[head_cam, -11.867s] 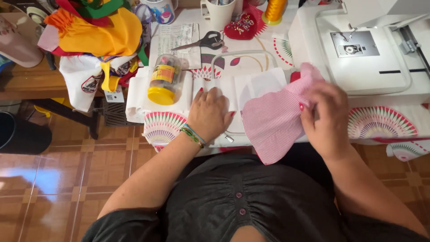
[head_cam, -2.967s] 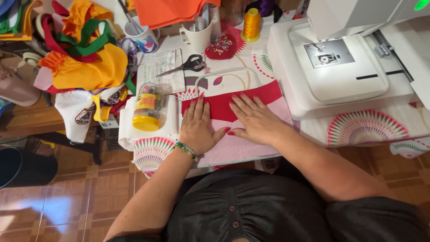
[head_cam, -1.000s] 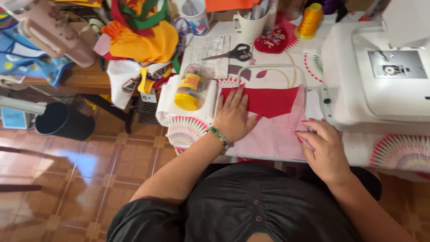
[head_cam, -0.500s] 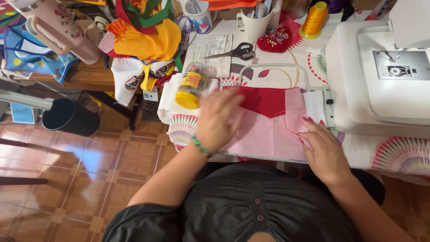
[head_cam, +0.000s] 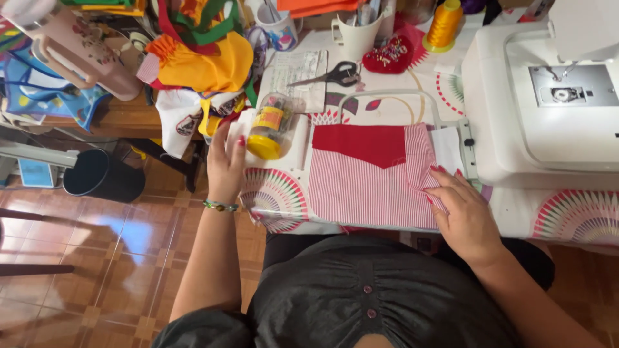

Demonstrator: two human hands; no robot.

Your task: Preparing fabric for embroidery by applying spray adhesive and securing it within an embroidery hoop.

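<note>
The right hand (head_cam: 465, 216) lies flat, fingers spread, on the right edge of the striped red-and-white fabric piece (head_cam: 371, 190), its fingertips (head_cam: 438, 173) pressing down the narrow striped flap folded over there; it clasps nothing, only presses. The fabric lies flat on the patterned table cover (head_cam: 567, 216), at the table's near edge, and carries a solid red panel (head_cam: 361, 143) across its top that dips to a point in the middle. The left hand (head_cam: 225, 164) is off the fabric, at about nine o'clock from it, open with fingers loosely extended and pointing toward twelve; its fingertips are just beside the clear jar with a yellow lid (head_cam: 269, 127), which lies on its side; whether they touch the jar or the white cloth under it I cannot tell; a beaded bracelet (head_cam: 220, 206) circles the wrist. At three o'clock from the fabric stands the white sewing machine (head_cam: 548, 109), just beside the fabric's right edge; at twelve o'clock lie black-handled scissors (head_cam: 335, 75), with a red pincushion (head_cam: 387, 57) and a yellow thread cone (head_cam: 442, 26) beyond; at ten o'clock sits a heap of orange and green cloth (head_cam: 200, 58).
</note>
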